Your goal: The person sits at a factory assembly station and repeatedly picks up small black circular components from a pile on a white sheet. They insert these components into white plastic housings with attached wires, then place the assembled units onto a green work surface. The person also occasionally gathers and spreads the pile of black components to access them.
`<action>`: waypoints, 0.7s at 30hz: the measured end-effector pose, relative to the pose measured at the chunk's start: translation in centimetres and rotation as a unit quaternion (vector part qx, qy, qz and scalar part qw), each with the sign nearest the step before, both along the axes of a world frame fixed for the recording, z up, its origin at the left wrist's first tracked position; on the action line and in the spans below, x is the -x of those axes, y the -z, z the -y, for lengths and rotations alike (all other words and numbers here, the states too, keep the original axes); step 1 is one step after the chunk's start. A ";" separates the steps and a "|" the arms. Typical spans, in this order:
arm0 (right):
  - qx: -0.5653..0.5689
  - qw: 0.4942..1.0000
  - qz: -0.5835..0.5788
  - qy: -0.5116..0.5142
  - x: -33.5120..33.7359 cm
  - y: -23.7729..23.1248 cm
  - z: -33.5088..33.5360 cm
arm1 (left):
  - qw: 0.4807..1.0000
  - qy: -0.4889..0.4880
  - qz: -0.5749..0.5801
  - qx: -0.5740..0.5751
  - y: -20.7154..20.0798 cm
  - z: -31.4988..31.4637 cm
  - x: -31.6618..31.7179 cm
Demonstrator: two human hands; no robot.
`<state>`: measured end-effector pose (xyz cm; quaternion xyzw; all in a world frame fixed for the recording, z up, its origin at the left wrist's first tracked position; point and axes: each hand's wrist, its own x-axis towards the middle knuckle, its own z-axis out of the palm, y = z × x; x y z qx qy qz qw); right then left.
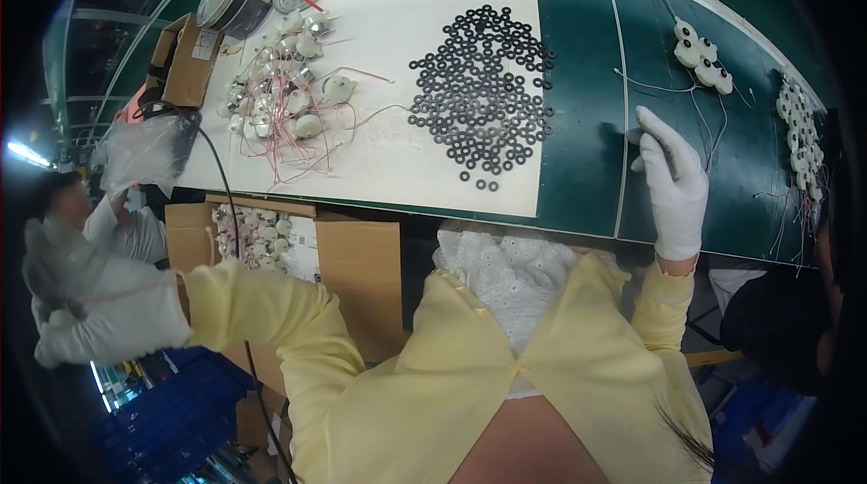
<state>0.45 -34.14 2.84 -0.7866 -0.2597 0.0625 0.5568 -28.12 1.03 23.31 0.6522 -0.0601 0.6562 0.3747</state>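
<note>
My left hand, in a white glove, is stretched out to the far left, away from the table. It is a little blurred, and its fingers close around a small white round part. A pink wire runs across the glove from it. Above the green mat, my gloved right hand points away from me with its fingers loosely extended and apart from the thumb. Nothing is visible in it. Several black rings lie spread on the white surface to its left, and several white round parts with wires lie beyond it.
A tangled heap of wired parts sits at the table's left, near a tin and a cardboard box. Below the edge stands an open carton with more parts. A dark cable hangs down. Another person is at left.
</note>
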 end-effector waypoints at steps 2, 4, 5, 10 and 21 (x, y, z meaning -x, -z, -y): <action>-0.006 1.000 -0.006 -0.017 0.0 0.0 -0.1 | 0.990 -0.013 -0.137 0.015 2.0 2.2 -0.2; -0.007 0.999 -0.001 -0.034 0.0 -0.1 -0.2 | 0.945 -0.091 -0.313 0.024 5.5 5.3 -2.6; -0.005 0.999 0.008 -0.040 -0.1 -0.3 -0.2 | 0.910 -0.101 -0.401 0.021 7.7 6.6 -3.8; -0.010 0.998 0.038 -0.048 -0.1 -0.1 0.0 | 0.793 -0.064 -0.605 -0.025 16.8 9.2 -6.0; 0.010 0.998 0.043 -0.049 0.1 -0.5 -0.1 | 0.782 -0.140 -0.604 -0.055 19.8 12.4 -6.7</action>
